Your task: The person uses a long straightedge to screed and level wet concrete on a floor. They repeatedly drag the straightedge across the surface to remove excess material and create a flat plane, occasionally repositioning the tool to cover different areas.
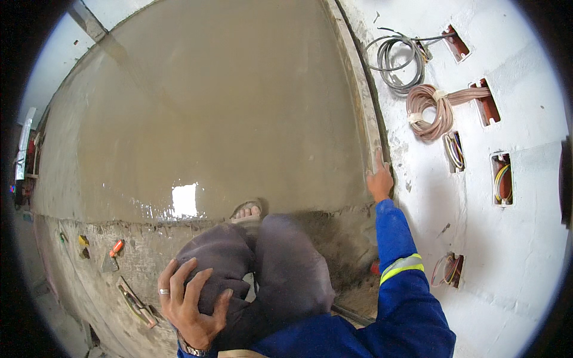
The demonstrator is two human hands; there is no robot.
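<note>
My left hand, with a ring and a metal wristwatch, rests open on my bent knee in dark trousers. Its fingers are spread and hold nothing. At the end of my blue sleeve, my right hand reaches forward with the index finger stretched out. That fingertip is at the narrow raised strip along the right wall, and no tool shows in the hand. Wet, smooth grey screed spreads ahead of me. My sandalled foot is at its near edge.
On rough floor to the left lie an orange-handled scraper, a plastering trowel and a small yellow object. The white wall has open electrical boxes, a grey cable coil and a pinkish-brown cable coil beside my right arm.
</note>
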